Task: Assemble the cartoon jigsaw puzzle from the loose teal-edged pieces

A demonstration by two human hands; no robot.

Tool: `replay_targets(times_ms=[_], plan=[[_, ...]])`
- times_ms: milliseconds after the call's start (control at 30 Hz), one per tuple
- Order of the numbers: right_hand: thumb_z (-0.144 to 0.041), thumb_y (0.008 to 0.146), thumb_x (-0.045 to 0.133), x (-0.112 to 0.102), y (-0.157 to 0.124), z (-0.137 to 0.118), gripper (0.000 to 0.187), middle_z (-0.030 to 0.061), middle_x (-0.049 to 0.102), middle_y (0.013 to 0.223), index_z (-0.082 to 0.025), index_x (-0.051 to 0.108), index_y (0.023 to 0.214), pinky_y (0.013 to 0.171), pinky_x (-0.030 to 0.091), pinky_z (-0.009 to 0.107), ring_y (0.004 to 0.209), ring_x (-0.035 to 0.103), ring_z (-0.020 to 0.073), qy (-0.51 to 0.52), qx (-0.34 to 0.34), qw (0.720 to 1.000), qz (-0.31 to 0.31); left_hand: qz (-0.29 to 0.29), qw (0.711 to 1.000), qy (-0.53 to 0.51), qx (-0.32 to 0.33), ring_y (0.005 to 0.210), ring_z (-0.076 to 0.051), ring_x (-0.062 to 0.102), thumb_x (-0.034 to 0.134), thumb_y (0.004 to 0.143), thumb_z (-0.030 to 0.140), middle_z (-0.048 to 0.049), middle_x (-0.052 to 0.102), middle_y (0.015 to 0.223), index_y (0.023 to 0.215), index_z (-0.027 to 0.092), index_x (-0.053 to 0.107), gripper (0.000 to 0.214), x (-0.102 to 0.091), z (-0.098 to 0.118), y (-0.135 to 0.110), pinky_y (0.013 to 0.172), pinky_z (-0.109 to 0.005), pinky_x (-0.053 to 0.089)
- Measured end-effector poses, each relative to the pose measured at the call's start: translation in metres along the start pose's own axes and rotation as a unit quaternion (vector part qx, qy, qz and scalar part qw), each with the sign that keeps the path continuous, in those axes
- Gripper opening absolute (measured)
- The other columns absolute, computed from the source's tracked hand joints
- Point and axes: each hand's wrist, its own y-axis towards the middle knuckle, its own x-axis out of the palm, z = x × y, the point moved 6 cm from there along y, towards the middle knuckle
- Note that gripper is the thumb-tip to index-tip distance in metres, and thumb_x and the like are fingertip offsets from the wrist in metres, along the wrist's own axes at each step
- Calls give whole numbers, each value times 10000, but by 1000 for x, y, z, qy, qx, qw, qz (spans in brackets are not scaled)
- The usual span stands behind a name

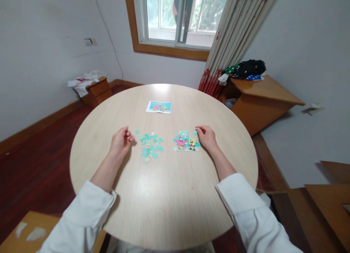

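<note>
Left hand: (122, 140) bare, fingers loosely curled, left of the loose pieces; grip narrow, and whether anything sits inside it I cannot tell
Right hand: (207, 137) at the upper right of the puzzle, fingertips just beside a stray piece (195, 133); grip narrow, contact with that piece too small to tell
Puzzle: (186, 143) partly joined, flat on the tabletop (169, 198) between the loose pieces and the right hand, showing a pink figure and a yellow one, its upper outline uneven
Loose pieces: (149, 150) mostly turquoise, scattered between the left hand and the puzzle, some overlapping
Picture card: (160, 107) beyond the pieces, with pink and yellow figures on blue
Sleeves: (243, 194) white, cuffs above both wrists
Window: (175, 19) past the far edge, a red-patterned curtain (229, 37) at its right
Cabinet: (265, 99) wooden, to the right, dark and coloured cloth (250, 68) on top
</note>
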Motion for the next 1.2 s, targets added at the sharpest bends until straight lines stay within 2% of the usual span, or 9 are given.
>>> replay_targets(times_ms=[100,200,333,467,567,733,967,1100,1200], plan=[[-347,799,532,0,-1,0,243,100,681,871,-173,701,815,800,492,387,803,616,217,7,1,1000,1,-8,995,73,72,382,-51,353,600,730,102,66,419,420,528,165,467,250,-1,10,-4,408,-169,300],[-348,793,538,0,-2,0,244,103,679,871,-169,703,816,793,496,383,804,614,215,11,0,1000,0,-28,970,198,138,408,-58,388,687,658,81,48,481,435,543,147,573,175,2,18,-7,418,-163,291],[-376,794,549,0,-2,1,255,97,678,855,-174,705,810,787,497,383,793,608,212,8,-3,1000,0,-103,930,317,156,443,-75,397,768,478,-12,26,557,500,541,160,660,212,9,13,-7,413,-178,260],[-383,790,555,0,-1,2,262,99,677,857,-170,707,804,782,498,386,792,609,213,6,-2,1000,-1,-169,891,379,187,505,-110,435,791,401,-10,24,561,545,522,206,683,270,14,5,-8,477,-193,325],[-355,785,551,0,-1,2,240,97,677,858,-173,706,806,781,499,385,793,609,212,5,-3,1000,1,-194,867,413,199,533,-127,452,804,403,14,16,564,578,547,219,704,270,15,-1,-7,526,-206,346],[-297,775,539,-1,-2,-2,215,103,673,867,-164,704,811,792,496,389,800,613,214,-3,0,1000,-8,-201,847,451,198,561,-140,459,787,471,6,2,573,619,591,213,723,248,13,-5,-5,581,-220,342],[-285,773,532,0,-3,-4,216,102,668,881,-160,703,816,801,493,388,811,612,211,-6,4,1000,-14,-209,833,473,195,562,-139,446,683,532,-64,3,547,628,623,210,733,293,15,-7,-8,619,-226,347],[-296,777,539,-1,-3,-3,218,102,667,872,-161,706,810,799,491,389,807,610,213,-9,1,1000,-13,-217,825,482,201,582,-149,465,641,556,-28,-6,560,648,620,211,722,260,14,-9,-5,637,-237,370],[-309,783,542,-1,-3,-4,220,98,664,873,-163,703,812,800,493,390,804,608,209,-8,-2,1000,-11,-225,793,522,221,617,-155,489,607,609,43,-12,559,692,665,205,721,206,13,-11,-4,679,-259,401]])
